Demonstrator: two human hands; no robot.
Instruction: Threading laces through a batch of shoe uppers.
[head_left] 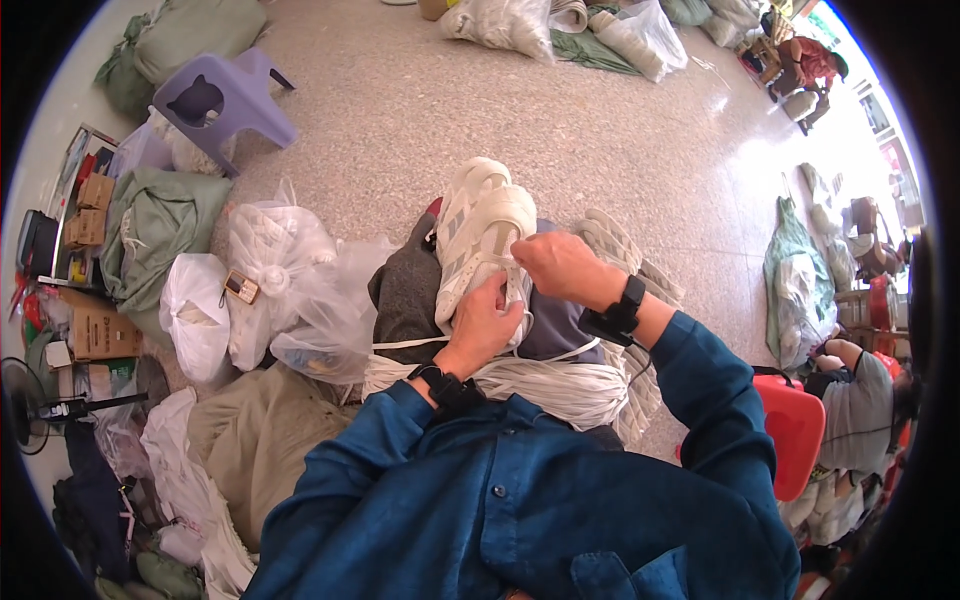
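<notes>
Two white sneakers with grey side stripes lie together across my lap, toes pointing away: the nearer-right sneaker (500, 212) and the left sneaker (466, 190) partly behind it. My left hand (482, 325) grips the nearer sneaker by its opening, thumb and fingers at the tongue and eyelets. My right hand (562, 268) is closed in a pinch over the eyelets, on what looks like a white shoelace; its fingertips hide most of it. Across my thighs, below the shoes, lies a thick bundle of white shoelaces (545, 390).
Several white sneakers (612, 240) lie to the right of my knees. Clear plastic bags (280, 240) and a mobile phone (241, 287) are at left. A purple stool (222, 105) stands far left, a red stool (793, 432) at right. Other people sit at the right.
</notes>
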